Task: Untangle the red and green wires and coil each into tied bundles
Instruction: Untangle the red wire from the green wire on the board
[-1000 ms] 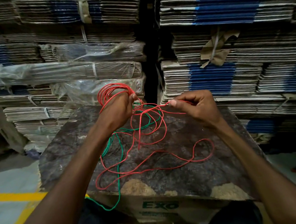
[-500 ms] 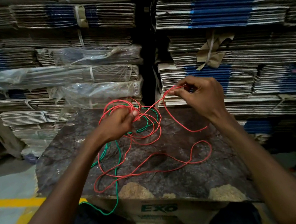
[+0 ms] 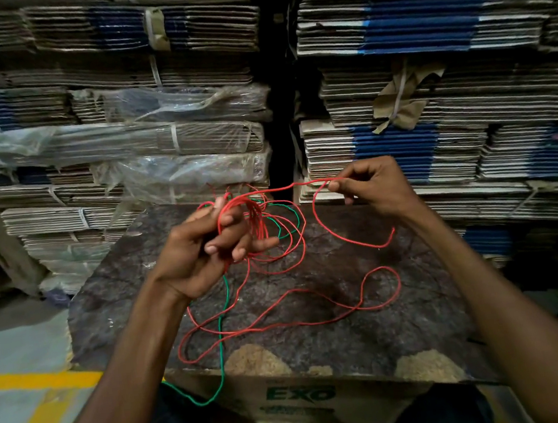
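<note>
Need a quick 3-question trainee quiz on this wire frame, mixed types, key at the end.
1. True or false: the left hand holds a bunch of red wire loops.
2. Which wire hangs over the near edge of the board? A) red B) green wire C) both
3. Fill in: the right hand pinches a single strand of ____ wire.

Key: 1 true; 2 B; 3 red
</note>
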A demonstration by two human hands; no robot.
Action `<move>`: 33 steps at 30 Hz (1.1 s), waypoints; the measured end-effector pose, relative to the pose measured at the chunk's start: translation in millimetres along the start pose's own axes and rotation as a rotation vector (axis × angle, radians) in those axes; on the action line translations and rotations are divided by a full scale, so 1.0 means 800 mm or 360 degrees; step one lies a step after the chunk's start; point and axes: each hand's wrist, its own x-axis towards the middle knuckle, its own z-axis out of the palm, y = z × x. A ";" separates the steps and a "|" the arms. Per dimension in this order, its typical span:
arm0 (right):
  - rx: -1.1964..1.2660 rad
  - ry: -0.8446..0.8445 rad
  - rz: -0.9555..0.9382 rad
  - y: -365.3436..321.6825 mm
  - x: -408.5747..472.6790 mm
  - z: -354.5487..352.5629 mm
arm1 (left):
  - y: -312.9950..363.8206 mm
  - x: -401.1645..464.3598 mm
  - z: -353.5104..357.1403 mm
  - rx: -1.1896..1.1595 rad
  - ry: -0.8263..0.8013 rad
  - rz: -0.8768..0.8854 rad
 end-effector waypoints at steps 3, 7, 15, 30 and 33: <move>0.0055 -0.0015 0.0101 0.007 -0.001 -0.001 | -0.004 0.004 -0.008 -0.0194 0.0015 0.0028; 0.0058 -0.0022 0.0225 0.016 -0.003 -0.005 | -0.013 0.006 -0.021 -0.0392 0.0049 0.0070; -0.0095 0.0065 0.0513 0.057 -0.017 -0.008 | 0.004 0.007 -0.027 -0.0642 0.0066 0.0293; -0.1417 -0.0596 -0.0175 0.023 -0.080 0.065 | 0.038 0.082 -0.018 0.0266 0.0842 0.0734; -0.1472 -0.0591 -0.0218 0.019 -0.086 0.060 | 0.023 0.087 -0.016 0.1055 0.1029 0.0684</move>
